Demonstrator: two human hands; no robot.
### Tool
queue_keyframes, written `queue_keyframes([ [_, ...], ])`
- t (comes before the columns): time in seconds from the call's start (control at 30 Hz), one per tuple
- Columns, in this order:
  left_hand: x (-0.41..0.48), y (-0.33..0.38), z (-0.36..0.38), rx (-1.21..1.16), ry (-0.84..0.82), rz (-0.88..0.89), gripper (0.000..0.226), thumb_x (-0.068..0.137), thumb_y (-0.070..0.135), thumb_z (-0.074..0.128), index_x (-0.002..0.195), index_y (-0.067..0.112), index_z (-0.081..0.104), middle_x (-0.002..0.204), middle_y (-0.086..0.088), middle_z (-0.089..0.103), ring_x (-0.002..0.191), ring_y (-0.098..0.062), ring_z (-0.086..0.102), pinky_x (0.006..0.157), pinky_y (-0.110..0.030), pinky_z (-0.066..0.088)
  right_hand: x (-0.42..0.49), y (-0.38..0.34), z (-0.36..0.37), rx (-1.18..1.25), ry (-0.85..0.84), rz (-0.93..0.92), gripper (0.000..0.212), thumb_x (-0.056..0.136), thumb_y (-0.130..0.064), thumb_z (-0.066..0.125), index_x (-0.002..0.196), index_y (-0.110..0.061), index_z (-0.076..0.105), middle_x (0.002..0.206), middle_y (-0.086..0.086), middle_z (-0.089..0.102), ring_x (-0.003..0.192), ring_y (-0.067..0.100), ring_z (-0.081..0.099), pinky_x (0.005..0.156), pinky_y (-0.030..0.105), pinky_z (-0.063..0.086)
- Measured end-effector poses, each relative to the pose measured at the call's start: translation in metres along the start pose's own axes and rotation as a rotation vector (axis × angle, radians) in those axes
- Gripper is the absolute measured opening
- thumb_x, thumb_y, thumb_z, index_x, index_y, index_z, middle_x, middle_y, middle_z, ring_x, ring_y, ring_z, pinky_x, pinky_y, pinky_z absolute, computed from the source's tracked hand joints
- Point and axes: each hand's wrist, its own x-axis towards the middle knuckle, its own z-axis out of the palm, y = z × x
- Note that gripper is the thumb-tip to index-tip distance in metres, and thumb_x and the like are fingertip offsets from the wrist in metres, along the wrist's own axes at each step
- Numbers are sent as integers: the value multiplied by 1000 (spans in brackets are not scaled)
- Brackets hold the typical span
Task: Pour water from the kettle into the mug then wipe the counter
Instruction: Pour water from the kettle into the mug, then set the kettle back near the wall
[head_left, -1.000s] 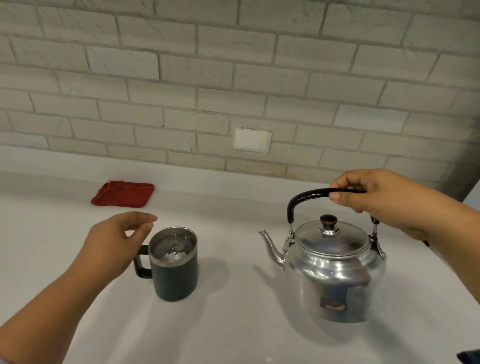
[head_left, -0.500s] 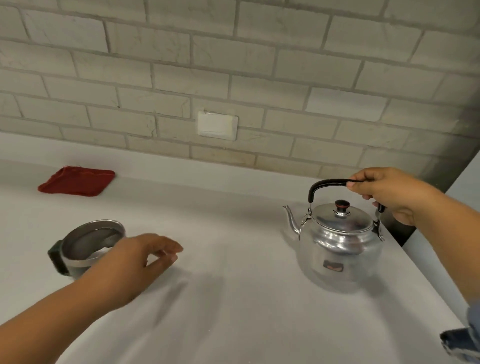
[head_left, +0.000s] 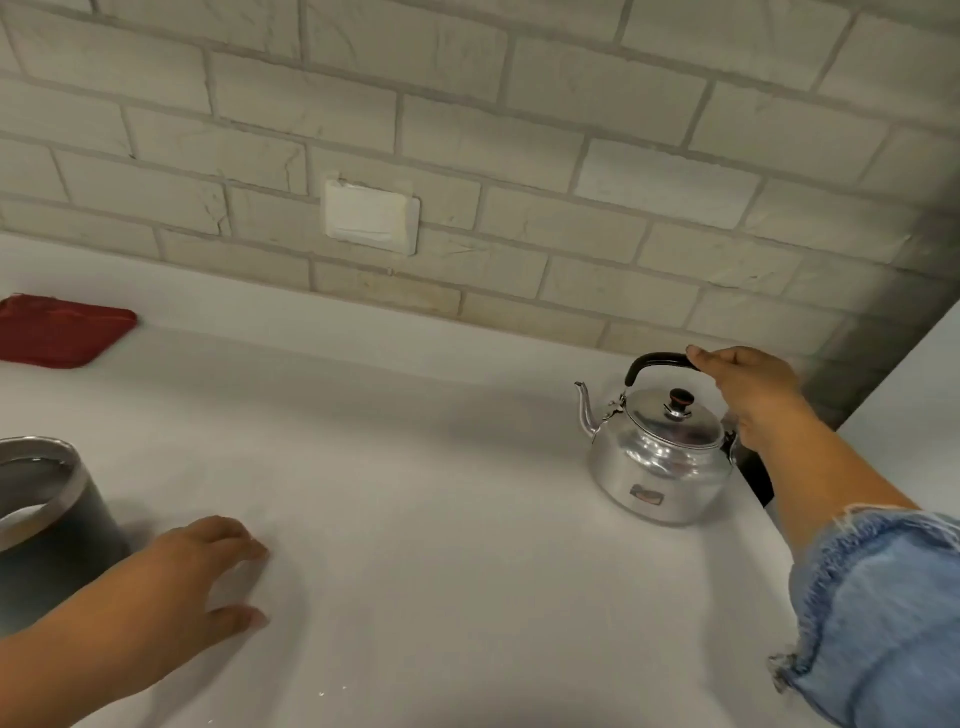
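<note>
A shiny steel kettle (head_left: 660, 457) with a black handle and a black lid knob stands upright on the white counter (head_left: 441, 467), at the right near the wall. My right hand (head_left: 748, 384) reaches over it with fingers closed on the handle's top. A dark grey mug (head_left: 47, 530) with a steel rim stands at the left edge, partly cut off by the frame. My left hand (head_left: 202, 577) lies just right of the mug, fingers apart, holding nothing. A red cloth (head_left: 62, 332) lies flat at the far left by the wall.
A brick wall with a white cover plate (head_left: 371, 215) runs along the back of the counter. The counter's right edge drops off just past the kettle, beside a dark gap (head_left: 756, 473). My right forearm wears a rolled denim sleeve (head_left: 883, 618).
The kettle now stands farther right and back, still under my right hand. My left hand left the mug's handle, moved right and sank toward the counter. The view has swung right.
</note>
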Motion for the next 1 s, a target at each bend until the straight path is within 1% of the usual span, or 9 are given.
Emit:
queue_keyframes([
  [0.07, 5, -13, 10, 32, 8, 8, 91, 46, 94, 39, 112, 37, 64, 109, 26, 43, 102, -11, 59, 87, -28, 48, 11, 7, 0, 6, 22, -17, 27, 76, -40, 72, 67, -19, 59, 75, -4, 56, 79, 18, 50, 88, 42, 46],
  [0.17, 9, -26, 20, 32, 73, 42, 73, 46, 82, 53, 104, 40, 68, 102, 33, 42, 91, -20, 66, 75, -38, 55, 25, 17, -2, 20, 14, -33, 25, 76, -42, 71, 68, -21, 60, 76, -4, 56, 77, 17, 49, 84, 42, 45],
  [0.3, 9, -27, 19, -31, 76, 62, 63, 43, 74, 58, 103, 77, 38, 100, 36, 43, 80, -13, 62, 67, -37, 56, 37, 30, -4, 56, 28, -16, 27, 71, -47, 73, 62, -25, 62, 78, -1, 59, 89, 24, 52, 78, 41, 43],
  [0.43, 14, -35, 21, -20, 68, 86, 72, 41, 76, 59, 107, 78, 32, 111, 47, 41, 75, -14, 65, 65, -35, 55, 41, 36, -6, -22, 59, -56, 31, 83, -48, 59, 75, -18, 62, 97, 10, 63, 98, 29, 55, 81, 40, 44],
  [0.5, 16, -41, 25, -29, 56, 98, 72, 41, 82, 57, 108, 78, 32, 122, 52, 29, 75, -16, 66, 66, -36, 56, 34, 39, -3, -133, 269, -174, 38, 85, -52, 50, 90, -17, 63, 108, 11, 61, 106, 29, 53, 92, 36, 39],
  [0.6, 17, -46, 29, -52, 36, 121, 64, 45, 90, 48, 107, 80, 32, 122, 54, 27, 78, -17, 67, 64, -38, 57, -6, 52, 15, -82, 611, -289, 44, 85, -49, 55, 105, -10, 60, 116, 15, 56, 111, 32, 46, 79, 17, 22],
  [0.77, 14, -46, 29, -81, 24, 118, 67, 43, 76, 62, 106, 75, 40, 117, 53, 30, 81, -16, 65, 68, -38, 54, -47, 99, 64, -441, 353, -168, 91, 66, -56, 73, 139, -23, 30, 146, 17, 22, 128, 40, 25, 94, 57, 38],
  [0.87, 15, -39, 23, -73, 17, 132, 82, 42, 70, 62, 120, 52, 43, 122, 52, 29, 78, -19, 67, 67, -33, 52, -40, 106, 67, -518, 271, -188, 90, 69, -53, 73, 141, -27, 25, 150, 14, 14, 133, 39, 17, 94, 59, 40],
  [1.0, 12, -37, 23, -86, 41, 136, 74, 43, 69, 61, 111, 76, 33, 123, 51, 29, 74, -15, 65, 65, -29, 50, -30, 106, 66, -545, 242, -225, 89, 71, -49, 73, 142, -21, 27, 150, 17, 16, 133, 41, 19, 99, 52, 38],
])
